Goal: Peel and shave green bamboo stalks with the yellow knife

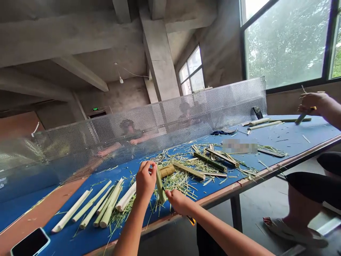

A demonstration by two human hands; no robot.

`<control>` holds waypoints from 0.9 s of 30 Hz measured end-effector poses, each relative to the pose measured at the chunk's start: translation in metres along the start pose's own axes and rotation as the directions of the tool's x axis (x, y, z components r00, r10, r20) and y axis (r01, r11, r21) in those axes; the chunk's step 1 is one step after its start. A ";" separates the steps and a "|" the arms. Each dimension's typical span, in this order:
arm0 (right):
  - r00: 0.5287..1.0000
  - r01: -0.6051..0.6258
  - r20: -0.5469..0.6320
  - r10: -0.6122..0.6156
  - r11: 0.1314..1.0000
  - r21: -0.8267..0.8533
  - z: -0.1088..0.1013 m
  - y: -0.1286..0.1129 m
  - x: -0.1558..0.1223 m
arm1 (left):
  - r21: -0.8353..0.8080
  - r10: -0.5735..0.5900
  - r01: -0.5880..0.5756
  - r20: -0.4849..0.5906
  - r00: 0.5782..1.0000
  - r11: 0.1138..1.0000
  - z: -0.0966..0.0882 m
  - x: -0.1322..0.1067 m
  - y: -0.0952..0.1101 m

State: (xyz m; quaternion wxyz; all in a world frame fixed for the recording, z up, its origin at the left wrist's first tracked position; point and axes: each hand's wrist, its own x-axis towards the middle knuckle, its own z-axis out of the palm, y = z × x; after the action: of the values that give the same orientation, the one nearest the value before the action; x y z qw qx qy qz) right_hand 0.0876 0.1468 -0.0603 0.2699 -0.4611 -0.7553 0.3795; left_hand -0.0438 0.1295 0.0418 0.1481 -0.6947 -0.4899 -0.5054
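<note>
Nearest to me, the left hand (145,179) has fingers clamped on a pale green bamboo stalk (160,185), and the right hand (178,202) closes on a yellow-handled knife (191,220).

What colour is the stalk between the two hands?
Pale yellow-green; the stalk shows best in the head view.

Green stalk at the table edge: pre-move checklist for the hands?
Left hand gripping the green stalk: ok.
Right hand in contact with the stalk's lower end: cannot tell.
Yellow tool handle under the right hand, held or not: cannot tell.
Loose fibres around the hands: not ok, scattered across the blue table.
Co-worker's hand apart at the far end: ok.
</note>
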 end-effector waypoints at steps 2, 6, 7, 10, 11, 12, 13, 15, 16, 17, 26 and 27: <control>1.000 0.020 0.013 -0.020 0.999 -0.025 0.002 0.006 0.004 | -0.023 -0.005 0.005 -0.002 1.000 1.000 0.002 0.000 0.000; 0.999 -0.003 0.049 0.002 1.000 0.017 0.000 0.004 0.006 | -0.092 -0.089 0.093 0.055 0.995 0.991 0.006 -0.002 -0.004; 0.995 -0.049 0.088 0.043 0.997 0.062 -0.001 0.002 0.005 | -0.106 -0.118 0.124 0.068 0.991 0.987 0.007 -0.003 -0.006; 0.964 -0.180 0.238 0.115 0.946 0.271 -0.009 -0.005 -0.004 | -0.171 -0.199 0.206 0.058 0.978 0.964 0.006 -0.006 -0.016; 0.958 -0.186 0.272 0.094 0.923 0.337 -0.012 -0.006 -0.008 | -0.207 -0.230 0.233 0.040 0.972 0.950 0.005 -0.006 -0.019; 0.955 -0.169 0.291 0.053 0.905 0.389 -0.014 -0.006 -0.011 | -0.253 -0.269 0.266 0.021 0.963 0.930 0.004 -0.007 -0.023; 0.954 -0.140 0.299 0.007 0.895 0.423 -0.016 -0.007 -0.013 | -0.313 -0.321 0.306 0.007 0.947 0.899 0.002 -0.007 -0.028; 0.956 -0.073 0.289 -0.059 0.902 0.425 -0.017 -0.006 -0.017 | -0.456 -0.441 0.397 0.009 0.897 0.797 0.000 -0.006 -0.036; 0.962 -0.022 0.258 -0.088 0.918 0.397 -0.016 -0.006 -0.018 | -0.524 -0.494 0.434 0.028 0.869 0.733 0.000 -0.006 -0.039; 0.971 0.036 0.210 -0.116 0.935 0.353 -0.014 -0.007 -0.019 | -0.579 -0.535 0.460 0.048 0.844 0.674 -0.001 -0.005 -0.044; 0.987 0.108 -0.107 -0.117 0.990 -0.091 -0.041 -0.002 -0.015 | -0.711 -0.690 0.437 -0.093 0.718 0.550 -0.023 -0.013 -0.085; 0.979 0.069 -0.171 -0.109 0.972 -0.226 -0.050 0.003 -0.006 | -0.702 -0.647 0.426 -0.066 0.760 0.571 -0.023 -0.015 -0.084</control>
State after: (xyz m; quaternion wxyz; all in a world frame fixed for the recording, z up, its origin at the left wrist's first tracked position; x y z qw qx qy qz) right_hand 0.1296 0.1582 -0.0354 0.3023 -0.4863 -0.7846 0.2377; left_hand -0.1265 0.1453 0.0157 -0.1886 -0.4253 -0.4421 -0.7669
